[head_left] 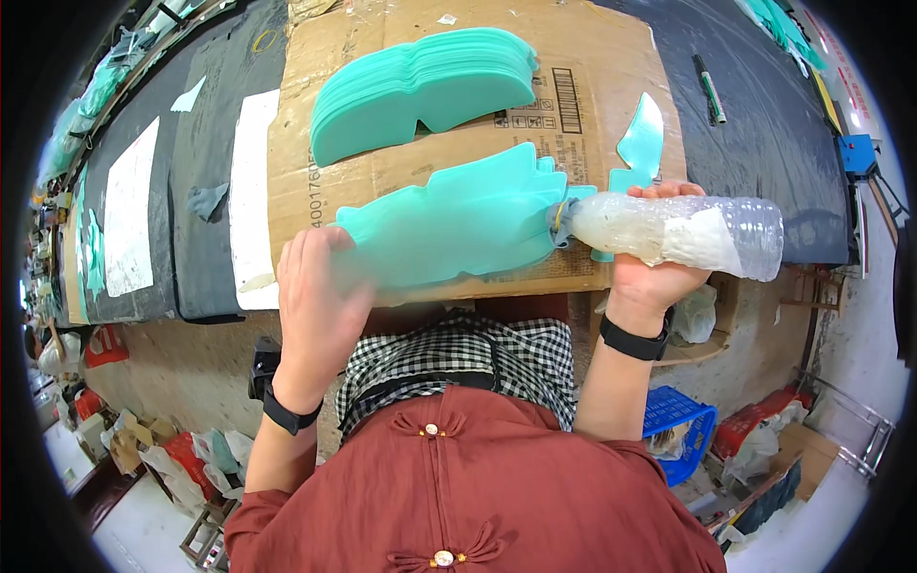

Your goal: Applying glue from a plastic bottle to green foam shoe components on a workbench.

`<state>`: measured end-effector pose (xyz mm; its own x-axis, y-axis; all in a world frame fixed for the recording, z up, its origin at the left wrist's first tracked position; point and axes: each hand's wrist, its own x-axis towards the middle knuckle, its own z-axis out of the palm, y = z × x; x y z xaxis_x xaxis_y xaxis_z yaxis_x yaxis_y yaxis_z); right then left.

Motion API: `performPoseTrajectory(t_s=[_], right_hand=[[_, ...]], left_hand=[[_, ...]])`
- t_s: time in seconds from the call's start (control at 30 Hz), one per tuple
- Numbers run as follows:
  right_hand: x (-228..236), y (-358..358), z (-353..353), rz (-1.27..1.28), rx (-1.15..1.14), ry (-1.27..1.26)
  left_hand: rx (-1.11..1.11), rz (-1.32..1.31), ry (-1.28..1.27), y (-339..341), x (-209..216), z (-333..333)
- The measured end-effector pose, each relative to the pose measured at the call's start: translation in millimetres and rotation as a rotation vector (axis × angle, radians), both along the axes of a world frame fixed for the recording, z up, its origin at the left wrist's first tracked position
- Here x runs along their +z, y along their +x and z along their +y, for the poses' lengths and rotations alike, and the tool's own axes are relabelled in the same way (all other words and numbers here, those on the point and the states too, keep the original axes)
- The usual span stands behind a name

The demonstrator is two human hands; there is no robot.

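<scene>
A stack of thin teal cut-out sheets (478, 205) with jagged ends lies on a flattened cardboard box in front of me. My left hand (320, 291) is at the near left end of the stack, fingers closed on the edge of a sheet; that corner and the fingertips are blurred by motion. My right hand (659, 272) grips a clear plastic bottle (702, 234) from below, lying on its side with white material inside. Its neck, wrapped with a bluish-grey covering (561, 222) and a yellowish band, points left and meets the right end of the sheets.
A thick stack of teal curved pieces (425, 95) sits farther back on the cardboard (602, 48). Loose teal scraps (642, 143) lie right of the sheets. A marker pen (710, 91) rests on the dark tabletop at right. White paper strips (132, 210) lie at left. A blue crate (680, 435) stands below.
</scene>
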<state>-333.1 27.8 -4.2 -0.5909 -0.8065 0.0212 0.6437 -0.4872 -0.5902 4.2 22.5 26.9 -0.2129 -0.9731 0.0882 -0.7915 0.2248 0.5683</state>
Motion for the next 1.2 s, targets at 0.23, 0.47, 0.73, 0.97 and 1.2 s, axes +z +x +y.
performPoseTrajectory(t_s=[0.23,0.47,0.73,0.97,1.2], right_hand=[[1,5,0,0.066,-0.015,-0.023],[14,-28,19,0.053,-0.032,-0.136],[24,27,1,0.402,0.000,-0.137],[57,115,-13,0.618,0.603,-0.104],[65,108,-8,0.979,0.352,0.107]], left_hand=[[-0.020,0.107,-0.145,-16,25,16],[-0.276,0.078,-0.415,-8,30,-6],[-0.376,-0.091,-0.188,21,1,-13],[-0.335,-0.084,-0.148,31,-8,-3],[-0.195,-0.159,-0.194,45,-15,20]])
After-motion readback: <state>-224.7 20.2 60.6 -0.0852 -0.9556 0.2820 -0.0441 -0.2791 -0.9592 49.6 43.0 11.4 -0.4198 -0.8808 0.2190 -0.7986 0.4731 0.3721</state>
